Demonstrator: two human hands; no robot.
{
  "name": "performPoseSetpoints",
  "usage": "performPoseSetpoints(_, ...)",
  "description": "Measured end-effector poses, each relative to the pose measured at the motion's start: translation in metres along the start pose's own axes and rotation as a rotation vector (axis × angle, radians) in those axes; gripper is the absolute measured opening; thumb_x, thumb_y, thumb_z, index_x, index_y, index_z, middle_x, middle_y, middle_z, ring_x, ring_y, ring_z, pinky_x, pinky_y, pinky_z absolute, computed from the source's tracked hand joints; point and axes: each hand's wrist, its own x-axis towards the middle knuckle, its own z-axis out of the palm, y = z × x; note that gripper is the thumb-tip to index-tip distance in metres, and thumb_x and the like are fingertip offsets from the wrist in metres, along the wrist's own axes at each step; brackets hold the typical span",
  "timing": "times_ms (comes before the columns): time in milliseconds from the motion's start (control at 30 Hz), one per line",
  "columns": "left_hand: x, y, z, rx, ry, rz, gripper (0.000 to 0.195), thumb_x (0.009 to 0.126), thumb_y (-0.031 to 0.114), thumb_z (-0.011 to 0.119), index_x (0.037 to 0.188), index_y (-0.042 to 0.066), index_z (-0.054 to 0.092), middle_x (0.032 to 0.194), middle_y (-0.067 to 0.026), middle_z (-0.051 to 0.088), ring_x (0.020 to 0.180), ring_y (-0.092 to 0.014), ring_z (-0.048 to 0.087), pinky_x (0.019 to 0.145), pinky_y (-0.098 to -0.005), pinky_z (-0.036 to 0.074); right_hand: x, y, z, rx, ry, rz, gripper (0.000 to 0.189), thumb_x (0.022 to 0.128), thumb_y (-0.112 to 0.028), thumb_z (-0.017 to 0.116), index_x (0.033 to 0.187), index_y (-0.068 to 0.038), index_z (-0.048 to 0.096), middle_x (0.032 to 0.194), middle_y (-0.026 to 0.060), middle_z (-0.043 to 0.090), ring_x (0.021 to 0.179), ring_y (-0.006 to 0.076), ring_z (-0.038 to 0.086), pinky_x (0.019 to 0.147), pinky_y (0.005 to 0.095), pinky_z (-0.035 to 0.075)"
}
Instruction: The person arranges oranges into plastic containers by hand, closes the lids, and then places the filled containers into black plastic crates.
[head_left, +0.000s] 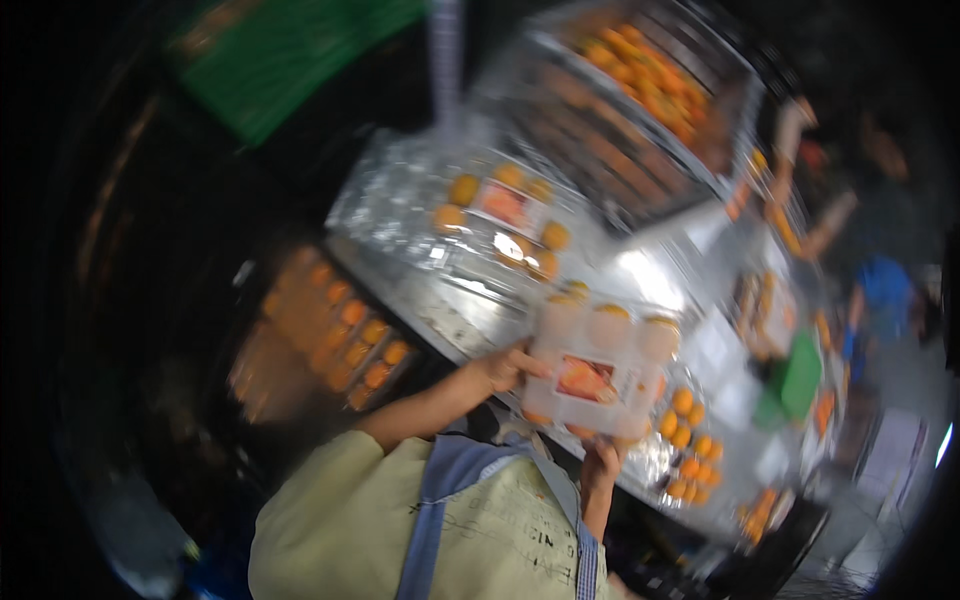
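Note:
Between my two hands is a clear plastic clamshell pack of orange fruit (592, 371), its top side bearing a printed label. My left hand (514, 366) grips the pack's left side. At its lower edge, my right hand (604, 454) holds it from beneath, partly hidden. Beyond the pack, on the metal table, lies an open clear tray with orange fruit (555, 236) and a similar label among them. To the right of the pack, more orange fruit (694, 450) sits in clear packaging. The picture is blurred by motion.
A large crate of orange fruit (645, 75) stands at the table's far side. Stacked clear plastic packaging (390, 202) lies at the left. Below the table's left edge is a crate with fruit (360, 337). A green object (799, 379) and a co-worker's arms (784, 150) are at right.

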Motion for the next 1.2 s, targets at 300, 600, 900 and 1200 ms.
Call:
performPoseSetpoints(300, -0.020, -0.010, 0.053, -0.231, 0.082, 0.412, 0.058, 0.074, 0.013, 0.075, 0.126, 0.003, 0.051, 0.118, -0.0093, 0.059, 0.108, -0.021, 0.057, 0.096, -0.0361, 0.044, 0.038, 0.000, 0.039, -0.034, -0.385, -0.037, 0.069, 0.085, -0.036, 0.066, 0.134, 0.000, 0.032, 0.131, 0.0139, 0.044, 0.122, 0.0261, 0.044, 0.105, 0.0465, 0.034)
performPoseSetpoints(600, -0.063, -0.015, 0.098, -0.062, 0.341, 0.805, 0.055, 0.074, 0.009, 0.073, 0.124, 0.000, 0.052, 0.118, -0.0089, 0.060, 0.111, -0.020, 0.056, 0.099, -0.0340, 0.040, 0.057, -0.016, 0.076, 0.000, -0.677, 0.209, 0.087, 0.077, -0.045, 0.073, 0.138, -0.005, 0.027, 0.134, 0.0152, 0.041, 0.120, 0.0298, 0.044, 0.098, 0.0463, 0.041)
performPoseSetpoints(900, -0.091, -0.033, 0.137, 0.039, 0.371, 1.065, 0.049, 0.072, 0.008, 0.075, 0.117, 0.001, 0.058, 0.111, -0.0063, 0.064, 0.103, -0.017, 0.058, 0.095, -0.0306, 0.042, 0.098, -0.002, 0.076, -0.139, -0.848, 0.311, 0.081, 0.079, -0.039, 0.070, 0.141, -0.009, 0.027, 0.138, 0.0136, 0.037, 0.123, 0.0293, 0.041, 0.100, 0.0478, 0.037)
performPoseSetpoints(1200, -0.199, -0.004, 0.108, 0.667, 0.855, 1.166, 0.075, 0.079, 0.021, 0.074, 0.138, 0.003, 0.030, 0.129, -0.0125, 0.046, 0.110, -0.019, 0.052, 0.089, -0.0334, 0.046, 0.041, -0.063, 0.228, -0.370, -0.502, 0.071, 0.073, 0.084, -0.032, 0.063, 0.144, -0.015, 0.026, 0.141, 0.0115, 0.036, 0.126, 0.0275, 0.039, 0.104, 0.0457, 0.031)
